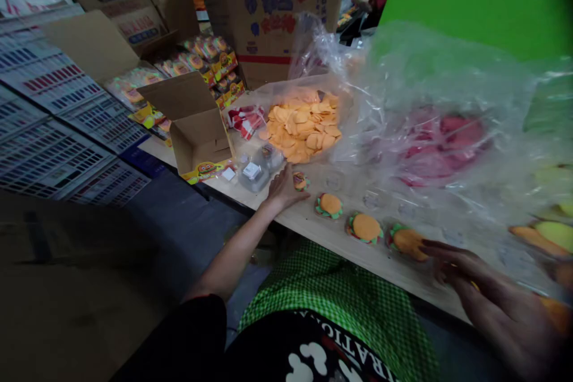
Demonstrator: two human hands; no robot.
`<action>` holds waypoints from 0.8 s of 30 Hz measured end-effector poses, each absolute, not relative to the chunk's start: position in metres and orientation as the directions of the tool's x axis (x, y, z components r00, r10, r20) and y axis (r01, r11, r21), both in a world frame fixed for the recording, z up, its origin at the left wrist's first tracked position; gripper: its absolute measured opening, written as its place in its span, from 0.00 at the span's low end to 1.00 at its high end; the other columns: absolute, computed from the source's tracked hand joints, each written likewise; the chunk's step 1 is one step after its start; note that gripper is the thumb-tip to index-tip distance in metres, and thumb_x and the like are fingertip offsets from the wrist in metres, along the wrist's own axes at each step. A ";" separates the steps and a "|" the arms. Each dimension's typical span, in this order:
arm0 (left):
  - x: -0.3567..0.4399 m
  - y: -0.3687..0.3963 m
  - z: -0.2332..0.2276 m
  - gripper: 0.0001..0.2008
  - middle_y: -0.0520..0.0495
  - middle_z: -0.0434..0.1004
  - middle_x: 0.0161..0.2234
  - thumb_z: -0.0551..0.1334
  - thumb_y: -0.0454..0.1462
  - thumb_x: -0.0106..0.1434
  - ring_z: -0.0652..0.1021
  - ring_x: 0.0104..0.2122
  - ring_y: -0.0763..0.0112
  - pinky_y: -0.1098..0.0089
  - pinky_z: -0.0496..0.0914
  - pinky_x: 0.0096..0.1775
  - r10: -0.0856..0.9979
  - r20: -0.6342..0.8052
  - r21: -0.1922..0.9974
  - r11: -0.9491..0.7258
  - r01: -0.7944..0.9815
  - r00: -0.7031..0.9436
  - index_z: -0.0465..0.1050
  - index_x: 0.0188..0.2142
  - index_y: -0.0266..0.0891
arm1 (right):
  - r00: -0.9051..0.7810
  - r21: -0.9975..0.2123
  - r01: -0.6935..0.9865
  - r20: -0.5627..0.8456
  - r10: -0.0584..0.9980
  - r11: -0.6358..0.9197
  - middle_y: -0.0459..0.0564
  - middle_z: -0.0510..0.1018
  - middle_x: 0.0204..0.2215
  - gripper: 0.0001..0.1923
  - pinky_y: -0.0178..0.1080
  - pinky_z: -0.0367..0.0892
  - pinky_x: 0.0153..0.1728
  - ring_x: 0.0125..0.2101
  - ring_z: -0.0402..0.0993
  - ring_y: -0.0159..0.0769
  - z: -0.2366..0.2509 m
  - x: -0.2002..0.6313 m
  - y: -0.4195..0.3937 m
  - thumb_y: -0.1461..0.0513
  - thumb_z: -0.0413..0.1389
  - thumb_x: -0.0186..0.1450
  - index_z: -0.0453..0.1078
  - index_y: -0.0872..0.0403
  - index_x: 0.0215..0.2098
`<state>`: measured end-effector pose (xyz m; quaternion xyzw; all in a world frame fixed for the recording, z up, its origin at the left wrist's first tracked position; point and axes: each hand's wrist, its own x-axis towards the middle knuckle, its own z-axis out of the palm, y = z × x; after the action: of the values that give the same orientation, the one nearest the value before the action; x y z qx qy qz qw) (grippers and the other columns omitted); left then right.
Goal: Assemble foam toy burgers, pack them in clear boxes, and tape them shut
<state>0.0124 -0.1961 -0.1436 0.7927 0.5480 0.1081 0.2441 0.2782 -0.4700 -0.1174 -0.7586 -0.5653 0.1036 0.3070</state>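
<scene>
The left hand (283, 188) lies flat on the pale wooden tabletop (340, 239), fingers spread and gripping nothing, its fingertips touching a small round burger-shaped toy with an orange top and green frill (299, 181). That piece sits just beyond the fingers, to their right. Just past the hand on its far side lies a heap of clear plastic blister shells (257, 170), and farther out in the same direction a mound of flat orange discs on a clear plastic sheet (304, 122).

The right hand (483, 292) hovers low over the near edge of the table, fingers loosely extended and open, holding nothing that can be seen. Its fingertips reach another orange-topped burger toy (406, 240), the nearest of a row. Two more burger toys (329, 205) (365, 228) lie between the two hands, so the row runs slantwise from one hand to the other; the middle pieces are about equally near to both.

Beyond the right hand, crumpled transparent plastic bags (439, 107) cover red pieces. An open brown cardboard box (197, 131) stands to the left of the left hand.
</scene>
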 end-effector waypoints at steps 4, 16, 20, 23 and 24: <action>0.012 -0.199 -0.149 0.49 0.27 0.64 0.62 0.70 0.42 0.56 0.68 0.62 0.40 0.47 0.62 0.60 0.964 -0.049 0.482 -0.208 0.851 0.263 0.46 0.70 0.35 | 0.214 -0.655 0.751 0.124 0.969 -0.082 0.52 0.82 0.49 0.18 0.46 0.76 0.46 0.45 0.81 0.47 -0.107 0.260 -0.434 0.55 0.47 0.67 0.78 0.48 0.44; 0.038 -0.270 -0.179 0.55 0.30 0.64 0.62 0.79 0.40 0.44 0.68 0.62 0.45 0.52 0.65 0.61 0.866 -0.016 0.819 -0.276 0.504 0.500 0.53 0.67 0.37 | -0.056 -0.082 0.996 -0.156 0.986 0.044 0.65 0.77 0.52 0.26 0.45 0.68 0.50 0.52 0.73 0.52 -0.120 0.232 -0.210 0.68 0.55 0.61 0.71 0.64 0.57; 0.040 -0.269 -0.191 0.50 0.32 0.66 0.60 0.76 0.39 0.50 0.70 0.60 0.49 0.53 0.65 0.60 0.897 -0.011 0.842 -0.230 0.488 0.443 0.54 0.67 0.38 | -0.035 -0.034 0.999 -0.130 0.991 0.031 0.67 0.76 0.51 0.21 0.46 0.66 0.48 0.51 0.72 0.55 -0.109 0.226 -0.206 0.66 0.55 0.62 0.73 0.61 0.53; 0.040 -0.266 -0.192 0.49 0.31 0.66 0.59 0.77 0.40 0.49 0.71 0.59 0.49 0.54 0.66 0.58 0.905 -0.008 0.846 -0.220 0.485 0.425 0.55 0.65 0.36 | -0.079 -0.050 0.996 -0.061 0.995 0.076 0.63 0.76 0.50 0.23 0.44 0.67 0.45 0.49 0.73 0.51 -0.096 0.215 -0.226 0.68 0.53 0.62 0.71 0.58 0.55; 0.040 -0.265 -0.191 0.49 0.32 0.67 0.57 0.77 0.40 0.49 0.72 0.57 0.49 0.55 0.67 0.57 0.914 -0.012 0.851 -0.204 0.484 0.406 0.55 0.65 0.36 | -0.094 -0.069 0.993 -0.039 0.995 0.091 0.61 0.77 0.49 0.23 0.43 0.67 0.43 0.47 0.75 0.50 -0.093 0.210 -0.236 0.69 0.52 0.61 0.71 0.57 0.55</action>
<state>0.0402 -0.2653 -0.1910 0.7305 0.4783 0.2612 0.4115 0.2099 -0.2363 -0.0927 -0.6730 -0.7386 0.0388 0.0089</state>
